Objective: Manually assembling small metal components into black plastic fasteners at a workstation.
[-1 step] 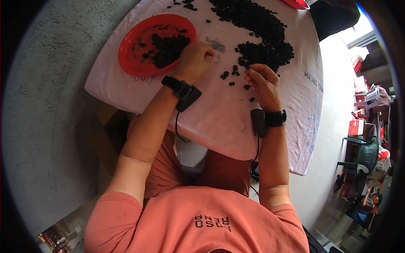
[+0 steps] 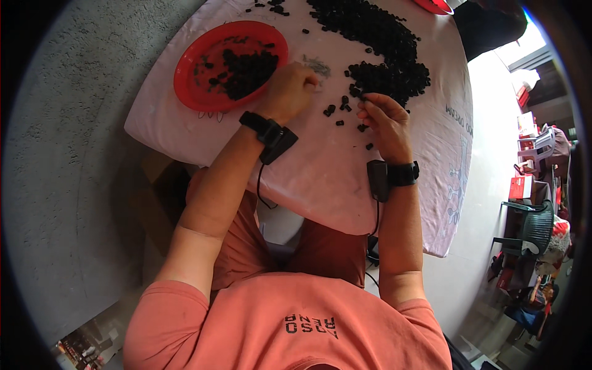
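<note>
My left hand point(image 2: 288, 92) is closed, its fingers curled together beside a small heap of thin grey pieces point(image 2: 316, 66). Whatever its fingertips hold is too small to make out. Right of it, my right hand point(image 2: 390, 126) pinches a small black piece between thumb and forefinger, at the near edge of a large pile of short black plastic pieces point(image 2: 391, 77). Several loose black pieces point(image 2: 330, 110) lie between the hands. Left of my left hand stands a red basin point(image 2: 185, 86) with black pieces and some thin grey ones in it.
A pale pink cloth point(image 2: 320, 179) covers the table. At the far right edge sits part of another red container point(image 2: 436, 6), next to a dark shape point(image 2: 490, 28). Cables hang from black devices strapped to both wrists. A green chair point(image 2: 535, 228) stands off to the right.
My left hand has shifted very slightly to the right, toward the grey heap. My right hand keeps its place and its pinch.
</note>
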Tool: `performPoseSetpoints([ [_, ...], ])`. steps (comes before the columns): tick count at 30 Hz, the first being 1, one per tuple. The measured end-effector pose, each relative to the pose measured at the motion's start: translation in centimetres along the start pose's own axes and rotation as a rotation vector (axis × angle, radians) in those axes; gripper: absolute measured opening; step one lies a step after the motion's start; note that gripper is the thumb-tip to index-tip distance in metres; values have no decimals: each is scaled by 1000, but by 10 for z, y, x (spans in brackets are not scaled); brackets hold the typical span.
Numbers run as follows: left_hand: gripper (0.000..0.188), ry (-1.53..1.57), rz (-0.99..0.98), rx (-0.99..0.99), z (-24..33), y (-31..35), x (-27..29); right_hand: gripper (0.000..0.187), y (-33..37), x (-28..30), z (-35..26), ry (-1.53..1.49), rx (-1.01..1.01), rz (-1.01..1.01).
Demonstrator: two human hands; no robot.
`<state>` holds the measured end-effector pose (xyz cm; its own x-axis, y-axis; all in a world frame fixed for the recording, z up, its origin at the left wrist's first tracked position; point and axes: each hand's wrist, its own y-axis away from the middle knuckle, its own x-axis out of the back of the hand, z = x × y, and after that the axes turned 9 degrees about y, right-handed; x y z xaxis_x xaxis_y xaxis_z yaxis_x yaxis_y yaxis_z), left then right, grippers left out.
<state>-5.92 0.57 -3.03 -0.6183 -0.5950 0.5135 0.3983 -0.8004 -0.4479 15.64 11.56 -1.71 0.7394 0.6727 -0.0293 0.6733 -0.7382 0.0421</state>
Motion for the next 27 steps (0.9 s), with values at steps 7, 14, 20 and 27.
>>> performPoseSetpoints([
  [7, 8, -99, -88, 3, 1, 6, -13, 23, 1, -1, -2, 11, -38, -30],
  [14, 7, 288, -183, 81, 49, -1, -2, 20, 3, -3, -2, 24, -49, -57],
  [20, 11, 398, -173, 5, 59, 3, -15, 19, 3, -6, -3, 58, -52, -101],
  [27, 11, 333, -154, -38, 61, 4, -16, 19, 3, -6, -2, 90, -42, -131],
])
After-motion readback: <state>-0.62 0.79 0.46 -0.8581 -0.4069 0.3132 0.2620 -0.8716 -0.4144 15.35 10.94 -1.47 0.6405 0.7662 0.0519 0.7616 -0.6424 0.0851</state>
